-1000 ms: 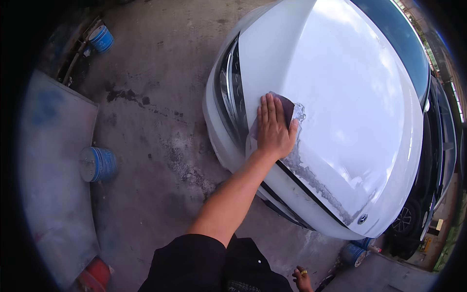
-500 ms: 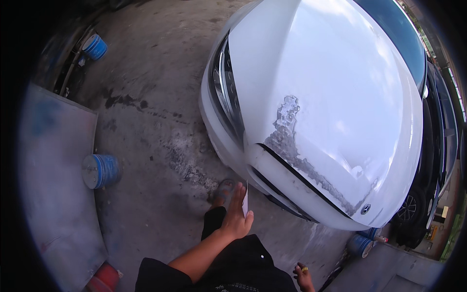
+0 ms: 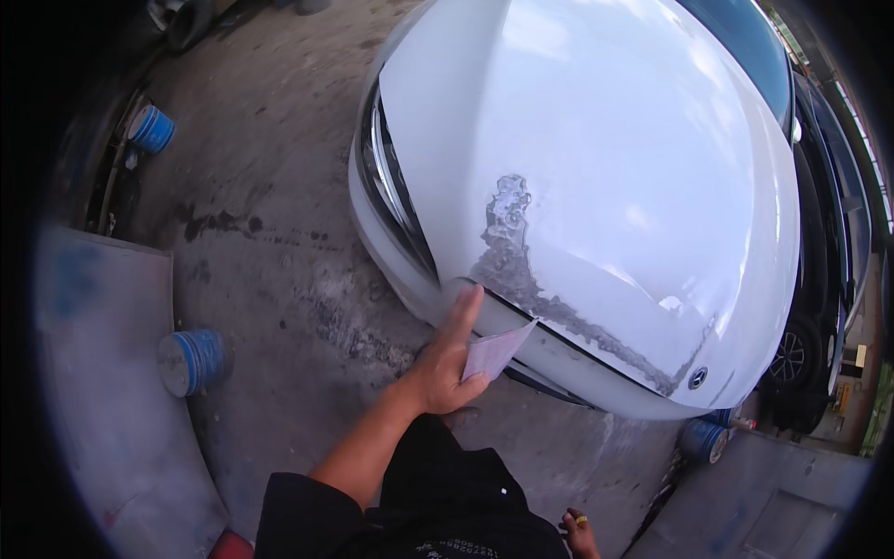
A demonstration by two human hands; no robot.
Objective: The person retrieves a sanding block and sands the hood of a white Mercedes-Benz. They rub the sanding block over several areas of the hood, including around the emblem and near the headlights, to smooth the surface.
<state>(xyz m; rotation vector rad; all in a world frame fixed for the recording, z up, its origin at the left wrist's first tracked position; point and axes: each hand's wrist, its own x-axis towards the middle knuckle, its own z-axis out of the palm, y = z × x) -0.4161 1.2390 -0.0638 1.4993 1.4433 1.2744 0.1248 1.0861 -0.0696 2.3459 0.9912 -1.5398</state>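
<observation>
My left hand (image 3: 438, 368) is stretched over the front edge of a white car hood (image 3: 624, 168). Pinched by its thumb is a folded, pale pinkish sheet that looks like sandpaper (image 3: 498, 352), its corner near the hood's lip. On the hood, a ragged grey patch of stripped paint (image 3: 507, 265) runs along the front edge toward a round badge (image 3: 698, 377). Low beside my body hangs my right hand (image 3: 579, 535), fingers loosely bent and apart, with a yellow ring on one; nothing shows in it.
The headlight (image 3: 396, 172) is at the car's left front. Blue buckets (image 3: 200, 361) stand at the left, with others (image 3: 703, 440) under the car's right front. Pale panels (image 3: 121, 373) lie at left and lower right. A dark car (image 3: 829, 233) is parked beyond.
My left hand has moved up and forward to the hood's edge, and the sheet has turned to show its flat face. The view has shifted, with the car further left.
</observation>
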